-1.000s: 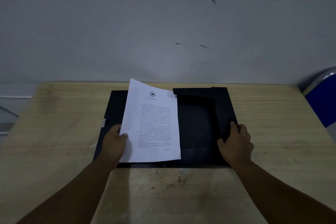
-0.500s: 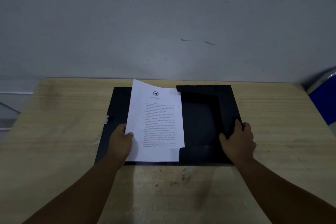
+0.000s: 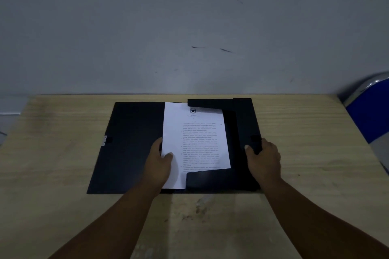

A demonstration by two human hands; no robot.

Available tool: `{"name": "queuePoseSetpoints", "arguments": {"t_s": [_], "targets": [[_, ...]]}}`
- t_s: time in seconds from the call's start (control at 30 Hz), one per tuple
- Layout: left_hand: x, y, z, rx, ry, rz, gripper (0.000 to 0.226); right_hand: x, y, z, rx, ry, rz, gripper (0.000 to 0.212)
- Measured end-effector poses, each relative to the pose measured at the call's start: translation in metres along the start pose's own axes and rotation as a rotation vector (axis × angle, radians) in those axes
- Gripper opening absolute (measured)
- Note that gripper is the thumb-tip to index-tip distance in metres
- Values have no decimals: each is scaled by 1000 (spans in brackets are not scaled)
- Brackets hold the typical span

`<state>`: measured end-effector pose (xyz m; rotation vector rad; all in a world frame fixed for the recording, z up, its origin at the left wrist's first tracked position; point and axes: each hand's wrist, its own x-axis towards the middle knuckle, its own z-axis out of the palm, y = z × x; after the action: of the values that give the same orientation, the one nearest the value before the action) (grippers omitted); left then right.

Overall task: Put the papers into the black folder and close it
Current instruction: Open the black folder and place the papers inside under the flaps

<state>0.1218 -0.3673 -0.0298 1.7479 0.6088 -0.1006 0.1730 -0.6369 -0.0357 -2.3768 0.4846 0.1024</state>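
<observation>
A black folder (image 3: 130, 145) lies open and flat on the wooden table. White printed papers (image 3: 197, 141) lie on its right half. Their top right corner sits under the folder's top flap and their bottom right corner under the bottom flap. My left hand (image 3: 160, 164) grips the papers at their left edge, thumb on top. My right hand (image 3: 263, 153) holds the folder's raised right side flap (image 3: 245, 124) near its lower end.
The wooden table (image 3: 305, 143) ends at a grey wall behind the folder. A blue chair with a metal frame (image 3: 370, 109) stands at the table's right edge. A small silver clasp (image 3: 104, 140) sits on the folder's left edge.
My left hand has slid the papers to the right, from the folder's middle into the right half and under the top and bottom flaps. My right hand keeps hold of the side flap.
</observation>
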Motion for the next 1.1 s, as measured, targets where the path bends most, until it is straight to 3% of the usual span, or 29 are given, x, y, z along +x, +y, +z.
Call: {"name": "queuePoseSetpoints", "arguments": {"t_s": [0.2,0.33,0.47,0.7,0.87,1.0,1.1], "targets": [[12,11,15,33,-9,-24,34,-3,-14,1,144,-107,-97,35],[20,21,18,65,-62,-73,15,-4,-15,4,173,-115,-146,40],[23,27,25,10,-144,-148,22,-3,-13,8,193,-128,-173,44],[26,28,31,83,-131,-174,23,-1,-8,12,164,-123,-190,51],[26,26,14,95,-193,-177,25,-1,-10,15,45,-89,-174,50],[22,15,-15,67,-84,-170,40,-20,-34,21,-188,85,-280,54],[20,4,-55,211,63,-99,30,-45,-63,39,-147,15,-488,49]]}}
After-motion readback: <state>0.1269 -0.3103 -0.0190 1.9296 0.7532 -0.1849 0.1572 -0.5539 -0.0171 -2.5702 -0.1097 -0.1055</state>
